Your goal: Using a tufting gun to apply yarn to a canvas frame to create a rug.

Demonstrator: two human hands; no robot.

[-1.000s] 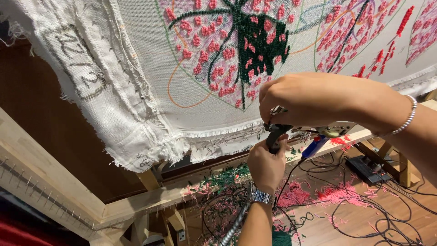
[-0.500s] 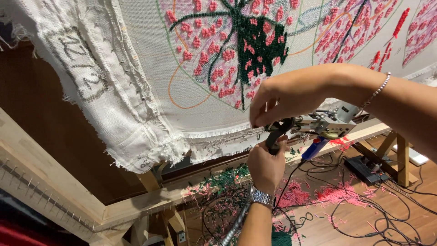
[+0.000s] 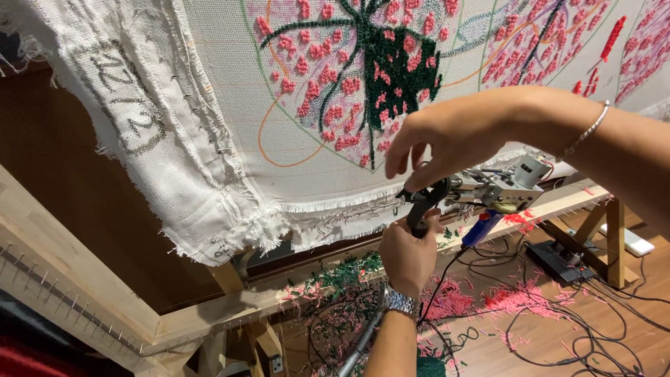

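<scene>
A grey metal tufting gun (image 3: 499,187) with a black front handle (image 3: 422,202) sits just below the edge of a white backing cloth (image 3: 230,126) stretched on a wooden frame (image 3: 70,272). The cloth carries tufted pink dots and a dark green shape. My left hand (image 3: 408,255), with a metal watch (image 3: 401,301) on the wrist, comes up from below and grips the black handle. My right hand (image 3: 453,136), wearing a thin bracelet (image 3: 586,132), reaches in from the right over the gun. Its thumb and fingertips pinch at the top of the handle.
Pink and green yarn scraps (image 3: 509,297) litter the wooden floor among tangled black cables (image 3: 579,335). A black box (image 3: 558,255) lies under the frame's leg. A ribbed hose (image 3: 363,342) runs beside my left forearm. Nail strips line the frame rail.
My right hand has lifted off the gun's body and shifted to its front, fingers now curled down onto the handle top. My left hand keeps its grip.
</scene>
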